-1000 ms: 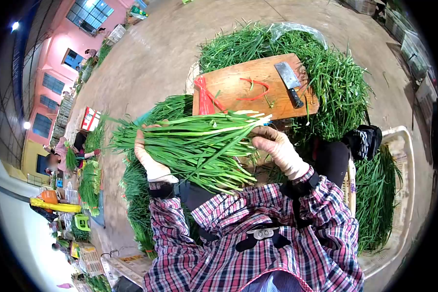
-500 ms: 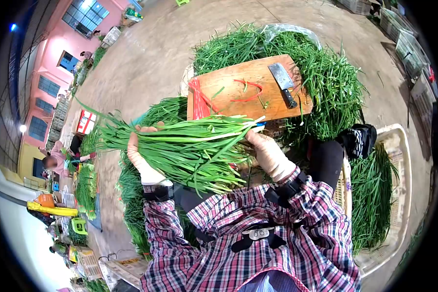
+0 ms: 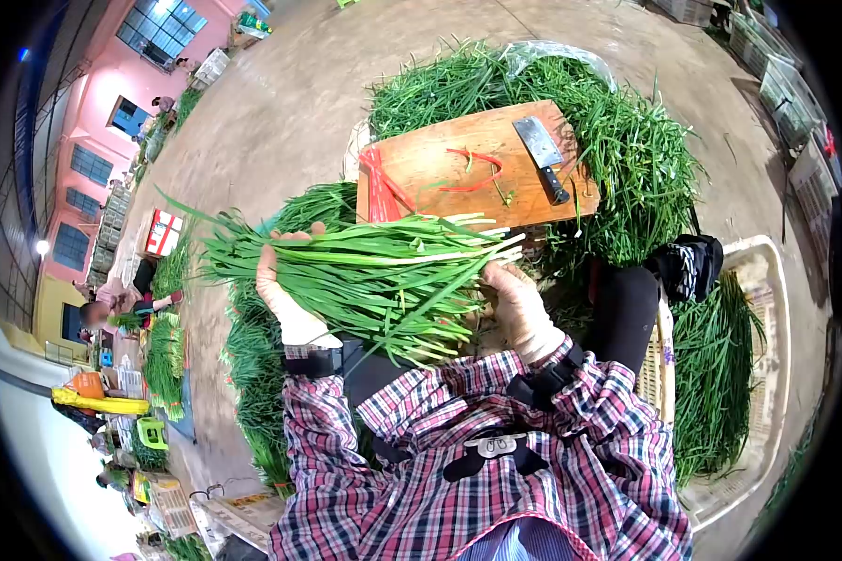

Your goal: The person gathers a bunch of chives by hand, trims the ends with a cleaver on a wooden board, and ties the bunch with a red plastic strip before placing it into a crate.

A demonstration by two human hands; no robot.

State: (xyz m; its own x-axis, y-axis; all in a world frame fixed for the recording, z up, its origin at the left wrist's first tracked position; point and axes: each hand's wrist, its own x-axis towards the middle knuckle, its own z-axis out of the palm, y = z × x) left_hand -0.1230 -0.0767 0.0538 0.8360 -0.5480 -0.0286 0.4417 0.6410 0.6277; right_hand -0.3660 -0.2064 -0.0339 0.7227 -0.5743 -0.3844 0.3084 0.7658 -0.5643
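Both hands are busy with one thick bunch of chives [image 3: 365, 276], held crosswise in front of the person's chest. The left hand [image 3: 285, 290] is wrapped around the leafy half, fingers closed over the top of the stalks and thumb underneath. The right hand [image 3: 515, 304] is cupped against the pale cut ends, fingers curled in under them, so it looks closed on the bunch as well, though how firmly it grips cannot be told.

Just beyond the hands sits a wooden cutting board [image 3: 440, 164], resting on a big heap of loose chives [image 3: 627, 159]. On the board, well past the right hand, lies a cleaver [image 3: 544, 154] with its dark handle pointing back toward the person. Several red bands [image 3: 379, 187] lie past the left hand at the board's near corner, and one loose red band [image 3: 477, 173] lies in the middle. To the right of the right hand, a pale crate [image 3: 772, 280] holds more chives.

By the look of it, the step in hand is evening up the stalk ends into a tidy bundle. The next move would call for keeping the left hand clamped while the right frees itself to reach forward for a band, without letting the ends slide out of line.
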